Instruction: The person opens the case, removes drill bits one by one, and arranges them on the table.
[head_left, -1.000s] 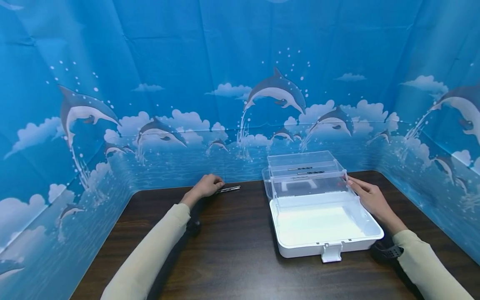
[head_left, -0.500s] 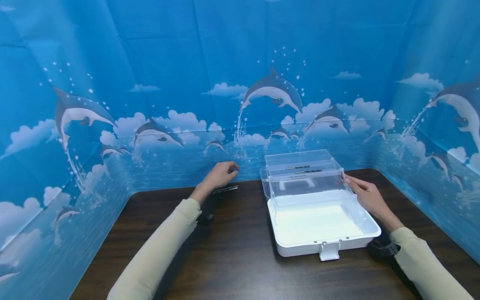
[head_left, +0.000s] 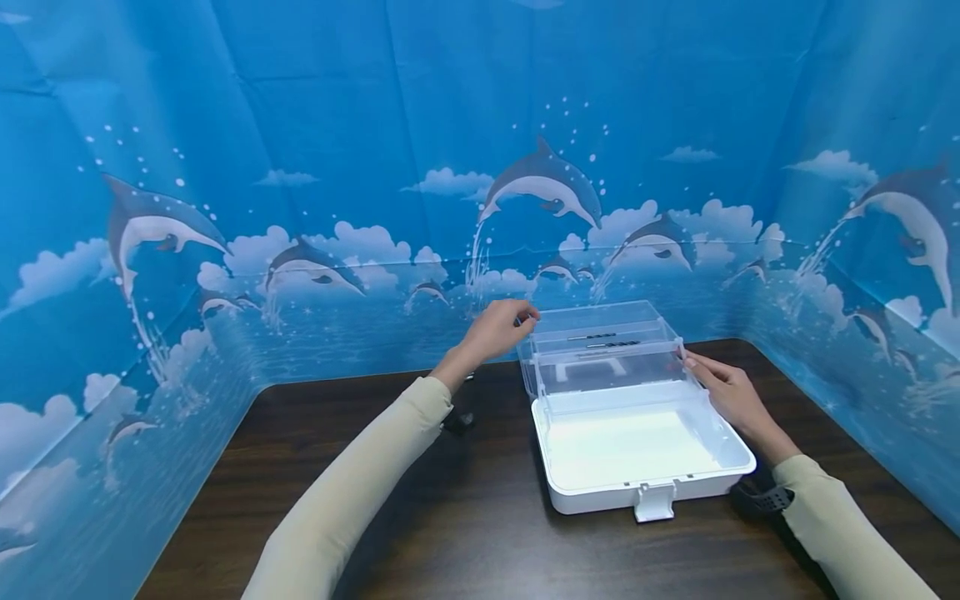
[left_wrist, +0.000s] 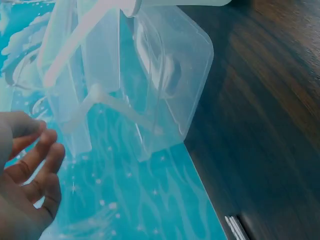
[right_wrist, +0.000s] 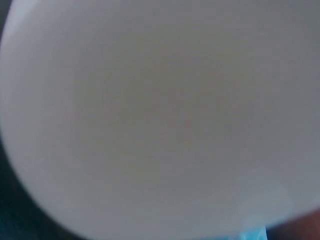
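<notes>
An unlatched white toolbox (head_left: 649,492) stands on the table with its clear stepped trays (head_left: 611,371) raised at the back. Several dark drill bits (head_left: 613,343) lie in the trays. My right hand (head_left: 731,398) pinches the right edge of the raised tray. My left hand (head_left: 497,331) is in the air just left of the trays, thumb and fingertips brought together; whether something thin is between them cannot be made out. Silvery drill bits (left_wrist: 236,228) lie on the table below it, mostly hidden by the left wrist in the head view.
The dark wooden table (head_left: 330,467) ends at a blue dolphin-print curtain (head_left: 360,167) at the back and sides. A white latch (head_left: 655,502) hangs from the toolbox front. Its white surface fills most of the right wrist view, blurred.
My left hand has lifted from beside the drill bits on the table and moved right, up to the trays' left side. My right hand stays at the tray edge.
</notes>
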